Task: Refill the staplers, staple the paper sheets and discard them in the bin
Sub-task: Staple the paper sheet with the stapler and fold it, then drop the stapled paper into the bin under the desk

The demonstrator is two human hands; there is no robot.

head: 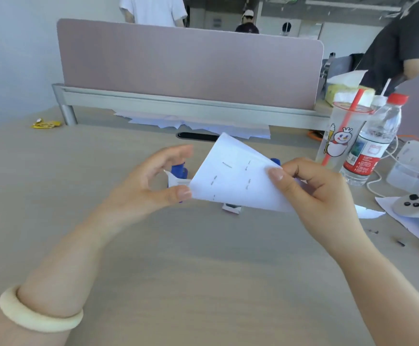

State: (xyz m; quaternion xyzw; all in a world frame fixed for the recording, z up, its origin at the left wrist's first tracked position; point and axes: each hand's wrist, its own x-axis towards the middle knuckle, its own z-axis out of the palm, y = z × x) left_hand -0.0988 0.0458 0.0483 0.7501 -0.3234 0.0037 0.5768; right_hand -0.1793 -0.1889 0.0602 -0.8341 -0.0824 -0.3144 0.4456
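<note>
Folded paper sheets (235, 176) held above desk (178, 258), in front of the pink partition (191, 63).

Right hand (313, 188) pinches the sheets' right corner, thumb on top; left hand (153, 181) loosely curled, thumb touching the left edge. Staples stud the smooth white face (long axis tilts up-left). Blue stapler (179, 171) partly hidden behind; plastic cup (338, 136) and water bottle (373, 143) stand right.

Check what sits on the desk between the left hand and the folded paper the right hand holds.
In the head view, a blue stapler stands there, partly hidden behind the left hand and the folded paper.
</note>
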